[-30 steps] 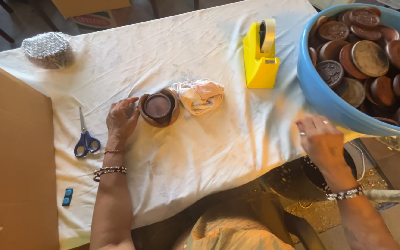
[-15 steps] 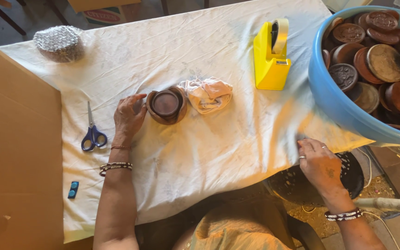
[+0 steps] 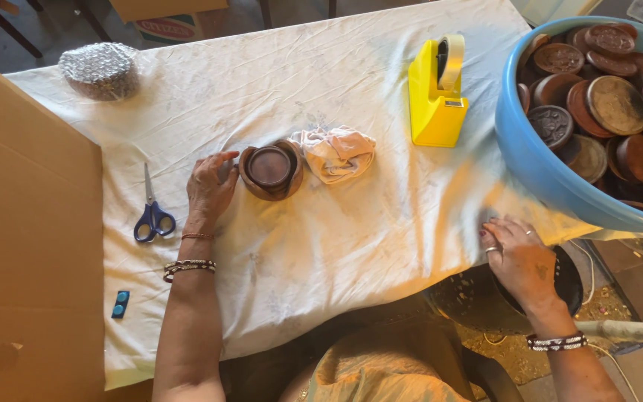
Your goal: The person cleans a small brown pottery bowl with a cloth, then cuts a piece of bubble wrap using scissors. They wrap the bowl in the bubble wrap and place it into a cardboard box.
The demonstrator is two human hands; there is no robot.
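The left hand (image 3: 210, 190) rests on the white cloth of the table (image 3: 321, 89) with its grip loosely spread, fingertips curled toward a small brown clay pot (image 3: 270, 170) that sits just to its right, the thumb side touching or nearly touching the pot's rim; the hand holds nothing. The pot lies near the middle of the table, tipped slightly so its round dark mouth faces up toward the camera; being round, it shows no long axis from above. It looks like unglazed reddish-brown earthenware with a thick rim. Just beside it on its right, touching or almost so, lies a crumpled pale rag (image 3: 336, 152). The right hand (image 3: 522, 260) is well apart from the pot, at the near right edge of the table, fingers spread flat on the cloth and empty, just below a big blue tub (image 3: 537, 171) filled with round brown clay lids or dishes. So the left hand is far the nearer to the pot. Blue-handled scissors (image 3: 150, 212) lie to the left of the left hand, a yellow tape dispenser (image 3: 437, 93) stands between rag and tub, and a bubble-wrapped bundle (image 3: 100, 69) sits at the far left corner.
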